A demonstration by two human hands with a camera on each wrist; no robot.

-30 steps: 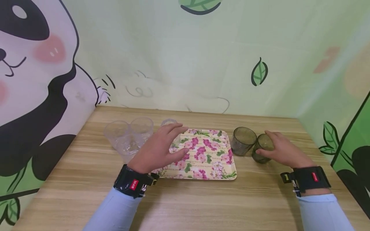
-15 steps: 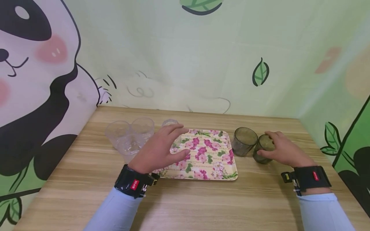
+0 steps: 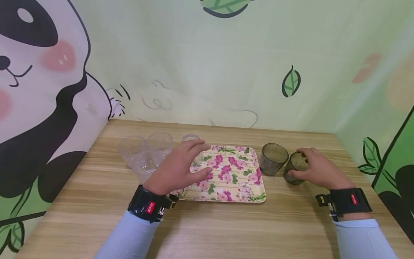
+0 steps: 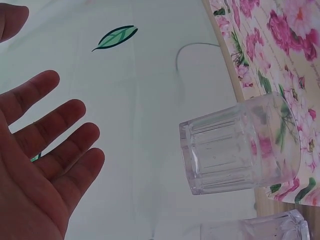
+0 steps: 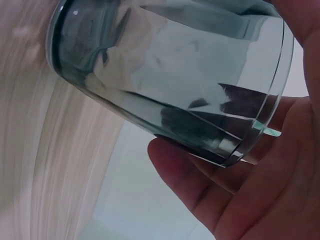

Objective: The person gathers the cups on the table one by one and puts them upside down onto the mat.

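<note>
My right hand (image 3: 318,169) grips a dark tinted glass (image 3: 292,174) upright on the table; the right wrist view shows thumb and fingers about the same glass (image 5: 165,75) near its rim. Another dark glass (image 3: 273,160) stands just left of it. Over the left part of a floral tray (image 3: 237,187) hovers my left hand (image 3: 181,167), its fingers spread and holding nothing. A clear glass (image 4: 225,150) sits upside down on the tray, apart from that hand. In the head view the hand hides most of this glass.
Several clear glasses (image 3: 143,163) stand close together at the left of the wooden table (image 3: 226,230), partly behind the left hand. A printed cloth wall (image 3: 207,72) rises along the table's back edge.
Almost nothing moves. The dark glass under my right hand tilts or shifts very slightly; the left hand stays in place and the view shifts a little.
</note>
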